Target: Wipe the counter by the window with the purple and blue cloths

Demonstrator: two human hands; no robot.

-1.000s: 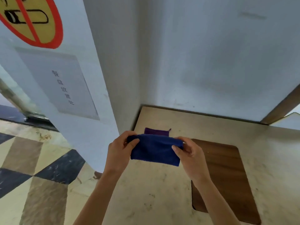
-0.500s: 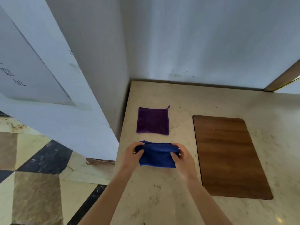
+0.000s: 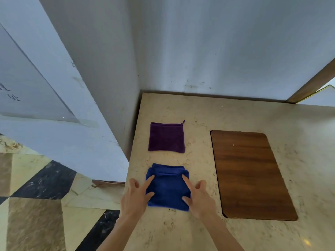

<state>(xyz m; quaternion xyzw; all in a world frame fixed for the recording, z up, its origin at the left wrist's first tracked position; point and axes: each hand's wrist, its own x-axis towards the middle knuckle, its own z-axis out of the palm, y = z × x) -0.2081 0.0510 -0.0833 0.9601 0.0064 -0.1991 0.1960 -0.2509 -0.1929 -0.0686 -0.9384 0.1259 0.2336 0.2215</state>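
Beige marbled stone counter is filling the right and centre of the view, running into a corner where two pale grey-white walls are meeting at its far left. Counter's left edge is butting the side wall at the far end, then running free above a tiled floor of cream, brown and black diamonds. A frosted sheet with printed characters is sticking on the wall face at far left. A wooden frame strip is slanting down to the counter's far right corner, with a bright opening beside it.

A dark wooden board with rounded corners is lying flat toward the right part of the counter, well apart from both cloths.

Purple cloth is lying flat and square near the left edge, partway back toward the far corner, small loop poking from its far right corner. Blue cloth is lying folded just nearer than it, same left edge strip, a narrow gap of bare stone between the two; its far edge is bunching in a soft ridge.

Left hand is resting on the blue cloth's left side, fingers spread and relaxed, index and thumb tips lying on the fabric. Right hand is mirroring it on the right side, fingers splayed, index and thumb pressing the fabric flat. Neither hand is pinching or lifting anything. Nothing is lying between the hands and the purple cloth.
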